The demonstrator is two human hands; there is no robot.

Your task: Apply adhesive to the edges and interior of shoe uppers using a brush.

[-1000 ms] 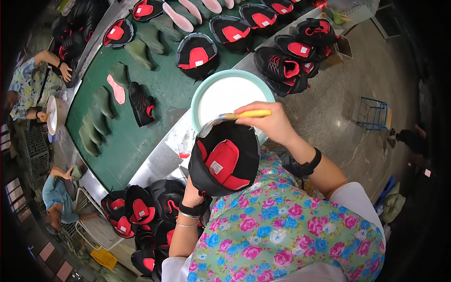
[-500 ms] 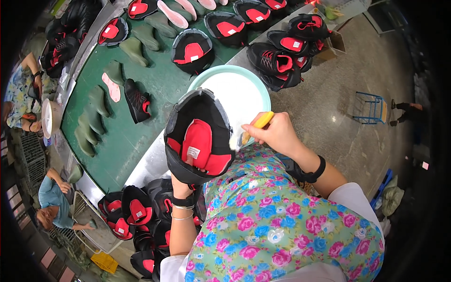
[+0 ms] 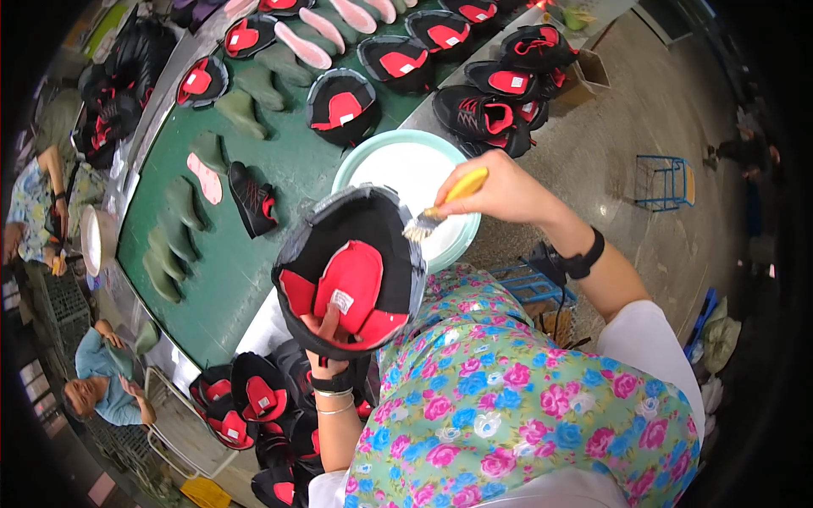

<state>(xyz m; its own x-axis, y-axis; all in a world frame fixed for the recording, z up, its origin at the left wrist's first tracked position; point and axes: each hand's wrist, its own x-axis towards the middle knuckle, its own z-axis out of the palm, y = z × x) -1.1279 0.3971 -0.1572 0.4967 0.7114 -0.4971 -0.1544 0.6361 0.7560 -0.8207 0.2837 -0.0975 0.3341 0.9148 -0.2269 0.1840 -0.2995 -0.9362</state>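
Note:
My left hand (image 3: 328, 340) is closed around the heel end of a black shoe upper (image 3: 366, 222) with red lining, its fingers partly inside. The upper's greyish rim faces up. In my right hand (image 3: 506, 188) is a brush (image 3: 465, 184) with a yellow handle, held pinched. Its whitish bristles are right by the upper's right rim; whether they touch it I cannot tell. Beneath both, a pale green basin (image 3: 347, 161) holds white liquid (image 3: 423, 162), partly hidden by the upper and my right hand.
On the green table (image 3: 246, 296) lie green shoe lasts (image 3: 180, 203), pink insoles (image 3: 204, 178), a finished-looking black shoe (image 3: 251, 200) and more uppers (image 3: 341, 107). Shoes (image 3: 474, 113) are piled beyond the basin; uppers (image 3: 260, 394) are heaped by my left arm. Two people work at left.
My right hand and the brush have moved up along the upper's right rim. The upper has shifted slightly left and down and tilted, and my left fingers now show inside it.

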